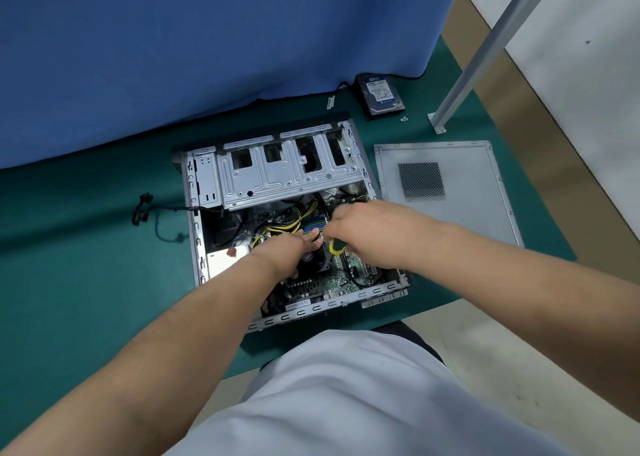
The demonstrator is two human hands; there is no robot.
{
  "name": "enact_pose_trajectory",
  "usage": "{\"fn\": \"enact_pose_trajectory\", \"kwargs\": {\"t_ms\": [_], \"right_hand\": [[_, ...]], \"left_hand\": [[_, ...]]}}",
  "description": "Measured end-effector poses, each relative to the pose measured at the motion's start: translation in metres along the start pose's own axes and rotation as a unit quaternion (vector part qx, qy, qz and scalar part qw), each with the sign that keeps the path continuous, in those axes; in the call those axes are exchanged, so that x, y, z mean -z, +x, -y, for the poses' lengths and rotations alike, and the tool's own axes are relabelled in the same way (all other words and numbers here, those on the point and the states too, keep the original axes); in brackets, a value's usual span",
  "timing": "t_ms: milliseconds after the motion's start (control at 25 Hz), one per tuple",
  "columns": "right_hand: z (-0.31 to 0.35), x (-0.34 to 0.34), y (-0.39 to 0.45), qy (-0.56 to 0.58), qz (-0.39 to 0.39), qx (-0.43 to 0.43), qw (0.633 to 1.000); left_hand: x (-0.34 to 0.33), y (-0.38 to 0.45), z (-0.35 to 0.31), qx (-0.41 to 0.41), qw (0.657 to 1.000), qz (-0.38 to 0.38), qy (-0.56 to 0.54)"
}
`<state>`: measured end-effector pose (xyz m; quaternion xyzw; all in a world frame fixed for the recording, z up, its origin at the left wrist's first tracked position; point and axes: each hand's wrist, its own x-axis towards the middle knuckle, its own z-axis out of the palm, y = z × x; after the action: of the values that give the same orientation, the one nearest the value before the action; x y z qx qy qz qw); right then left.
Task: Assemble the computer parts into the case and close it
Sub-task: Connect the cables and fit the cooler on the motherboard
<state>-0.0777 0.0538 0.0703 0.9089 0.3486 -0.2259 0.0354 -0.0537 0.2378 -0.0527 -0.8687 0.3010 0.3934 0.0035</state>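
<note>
Green mat (pixel 86 265) — open case (pixel 207 258), side panel (pixel 478 165), hard drive (pixel 381 95); right hand (pixel 367 227) grips screwdriver (pixel 335 247), left hand (pixel 294 244) flat.

Dark green mat (pixel 86 265) covers the work surface, its right edge giving way to a tan strip of tabletop (pixel 519 85). Blue fabric curtain (pixel 207 47) hangs along the far side, its hem resting on the mat. Slanted grey metal post (pixel 485 50) at far right, foot bracket on the mat; pale floor (pixel 485 369) below.
</note>
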Motion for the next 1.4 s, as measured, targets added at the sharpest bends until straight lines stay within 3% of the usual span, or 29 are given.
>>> {"fn": "enact_pose_trajectory", "kwargs": {"t_ms": [320,400,480,600,760,880,1000,1240,1400], "right_hand": [[0.019,-0.022,0.003,-0.007,-0.066,-0.212,0.975],[0.013,-0.022,0.002,0.014,-0.053,-0.180,0.982],[0.005,-0.015,-0.001,0.038,-0.038,-0.094,0.994],[-0.001,-0.011,-0.003,0.006,-0.051,-0.008,0.999],[0.011,-0.017,-0.002,0.000,-0.093,-0.117,0.989],[0.025,-0.024,0.003,-0.073,-0.120,-0.182,0.973],[0.029,-0.026,0.007,-0.049,-0.109,-0.154,0.981],[0.000,-0.017,-0.005,0.031,-0.059,-0.022,0.998],[0.018,-0.026,-0.002,0.037,-0.123,-0.206,0.970]], "left_hand": [[-0.001,-0.001,0.000,0.012,0.999,-0.018,-0.027],[-0.002,0.001,0.000,0.019,0.999,-0.009,-0.026],[-0.003,0.003,0.001,0.008,1.000,-0.002,-0.011],[-0.004,0.004,0.004,-0.001,1.000,-0.006,-0.007],[-0.004,0.003,0.003,-0.005,1.000,-0.005,-0.001],[-0.003,0.001,0.000,0.022,1.000,-0.007,-0.010],[-0.001,-0.001,-0.003,0.044,0.999,-0.001,-0.024],[0.002,-0.004,-0.002,-0.007,1.000,-0.007,-0.003],[0.003,-0.004,-0.003,-0.002,1.000,-0.004,-0.002]]}}
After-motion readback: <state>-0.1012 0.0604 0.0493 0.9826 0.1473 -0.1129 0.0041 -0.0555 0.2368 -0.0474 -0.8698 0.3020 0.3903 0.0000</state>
